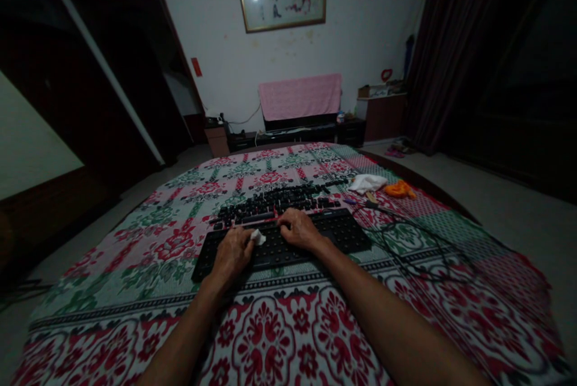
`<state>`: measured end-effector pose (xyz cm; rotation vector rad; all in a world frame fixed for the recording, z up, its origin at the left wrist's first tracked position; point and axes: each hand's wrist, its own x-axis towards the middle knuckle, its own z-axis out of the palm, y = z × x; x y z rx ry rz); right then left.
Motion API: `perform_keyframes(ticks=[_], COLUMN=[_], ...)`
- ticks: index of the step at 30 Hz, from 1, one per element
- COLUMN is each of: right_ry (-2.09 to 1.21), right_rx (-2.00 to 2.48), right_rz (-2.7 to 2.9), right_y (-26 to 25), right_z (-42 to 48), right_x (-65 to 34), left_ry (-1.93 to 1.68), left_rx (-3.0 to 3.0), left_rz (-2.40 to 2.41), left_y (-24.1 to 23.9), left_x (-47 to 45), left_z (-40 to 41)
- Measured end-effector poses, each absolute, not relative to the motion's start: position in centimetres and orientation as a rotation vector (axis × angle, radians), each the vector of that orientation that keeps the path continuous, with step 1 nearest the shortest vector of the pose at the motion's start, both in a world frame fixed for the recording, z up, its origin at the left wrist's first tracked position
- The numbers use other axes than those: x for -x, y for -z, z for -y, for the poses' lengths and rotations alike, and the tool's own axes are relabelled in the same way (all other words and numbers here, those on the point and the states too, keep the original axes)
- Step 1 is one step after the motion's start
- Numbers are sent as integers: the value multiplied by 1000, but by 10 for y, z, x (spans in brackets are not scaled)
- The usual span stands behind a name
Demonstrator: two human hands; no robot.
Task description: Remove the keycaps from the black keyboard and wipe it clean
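A black keyboard base (pixel 349 231) with its keycaps off lies across the patterned cloth. My left hand (pixel 233 251) rests over its left half, fingers closed on a small piece of white tissue (pixel 258 237). Above the keyboard's middle, my right hand (pixel 300 229) is curled with thumb and forefinger close together near the far edge. What those fingers hold, if anything, is too small and dark to make out. Just beyond the keyboard are many loose black keycaps (pixel 288 198) in rough rows, with a long space bar (pixel 258 217) nearest the base.
A patterned cloth (pixel 265 338) covers the round table. To the right lie a white crumpled cloth (pixel 368 183), an orange cloth (pixel 399 189) and a coiled black cable (pixel 419 254). A low cabinet under a pink cloth (pixel 301 97) stands against the far wall.
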<state>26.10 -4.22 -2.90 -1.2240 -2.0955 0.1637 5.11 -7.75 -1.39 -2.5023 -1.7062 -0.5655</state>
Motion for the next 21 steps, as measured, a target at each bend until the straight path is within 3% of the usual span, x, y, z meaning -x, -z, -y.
perform_keyframes(ticks=[5, 21], right_ry=[-23, -49], right_rx=[1210, 1120], right_rz=[2209, 2246], right_y=[33, 33], right_z=[47, 53], right_x=[-258, -244], left_ry=[490, 494], left_rx=[2496, 2595], left_rz=[1707, 1714], left_y=[8, 14], left_x=[-54, -70], left_z=[73, 52])
